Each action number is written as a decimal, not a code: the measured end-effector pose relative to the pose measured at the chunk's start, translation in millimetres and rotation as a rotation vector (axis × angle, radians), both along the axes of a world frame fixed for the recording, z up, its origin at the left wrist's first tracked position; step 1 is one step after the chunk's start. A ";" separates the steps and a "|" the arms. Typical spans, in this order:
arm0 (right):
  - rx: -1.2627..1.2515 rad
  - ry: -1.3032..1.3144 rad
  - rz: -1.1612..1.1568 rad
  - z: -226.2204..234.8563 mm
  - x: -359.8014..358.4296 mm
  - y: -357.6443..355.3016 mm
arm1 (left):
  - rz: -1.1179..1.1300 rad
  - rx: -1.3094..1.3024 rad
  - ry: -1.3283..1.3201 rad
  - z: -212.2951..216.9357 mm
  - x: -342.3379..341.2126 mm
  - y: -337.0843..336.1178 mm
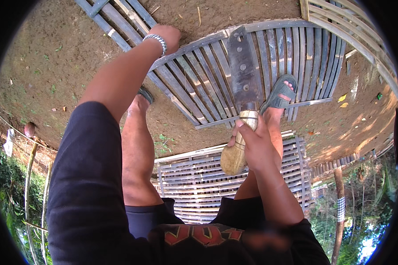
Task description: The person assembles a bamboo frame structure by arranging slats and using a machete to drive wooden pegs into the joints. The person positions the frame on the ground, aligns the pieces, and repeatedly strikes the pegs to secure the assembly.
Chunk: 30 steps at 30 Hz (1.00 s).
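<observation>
The step in hand looks to be bringing a broad-bladed machete (243, 77) over bamboo slats: the right hand (259, 148), at the centre right, is closed around its wooden handle, and the dark blade points to the top of the frame, above a slatted bamboo panel (210, 75). Whether the blade touches the slats I cannot tell. The left hand (167, 35), in the upper left, has its fingers curled near the panel's corner; whether it grips anything is hidden. Any next move of the blade would seem to call for a firm wrist and a controlled path, since a green sandal (279, 93) overlaps the panel just right of the blade.
</observation>
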State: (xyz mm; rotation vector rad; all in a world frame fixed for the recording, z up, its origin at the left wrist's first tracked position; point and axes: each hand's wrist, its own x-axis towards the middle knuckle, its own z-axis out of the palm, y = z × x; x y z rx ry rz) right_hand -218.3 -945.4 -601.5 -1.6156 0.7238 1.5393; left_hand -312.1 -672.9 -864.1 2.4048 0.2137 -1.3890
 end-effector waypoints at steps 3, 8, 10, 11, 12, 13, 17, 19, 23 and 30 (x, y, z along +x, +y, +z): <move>0.014 -0.009 -0.001 1.1 -1.1 -3.1 | 0.267 0.016 -0.040 9.6 -28.2 -3.8; -0.004 -0.003 0.009 3.6 -0.7 -7.7 | 0.738 0.083 -0.096 22.2 -66.5 -27.1; -0.017 -0.009 0.032 4.1 -1.0 -9.4 | 1.014 0.073 -0.062 13.1 -87.9 -46.4; -0.015 -0.008 0.039 4.1 -1.3 -10.0 | 1.049 0.156 -0.234 10.5 -93.8 -59.1; -0.013 -0.007 0.045 4.0 -1.8 -10.6 | 1.060 0.185 -0.253 5.0 -98.6 -63.2; -0.015 -0.005 0.048 3.8 -2.3 -12.1 | 1.068 0.210 -0.269 6.5 -97.4 -67.3; -0.005 -0.005 0.041 1.5 -5.1 -16.9 | 0.994 0.184 -0.334 12.8 -87.9 -60.1; -0.005 -0.008 0.029 1.9 -5.9 -16.9 | 0.892 0.143 -0.353 14.9 -76.2 -49.1; -0.005 -0.014 0.046 -0.6 -7.1 -21.5 | 0.574 0.045 -0.308 4.6 -46.6 -27.0; -0.010 -0.015 0.043 -2.8 -4.3 -23.3 | 0.225 -0.051 -0.080 -5.6 -9.5 -9.3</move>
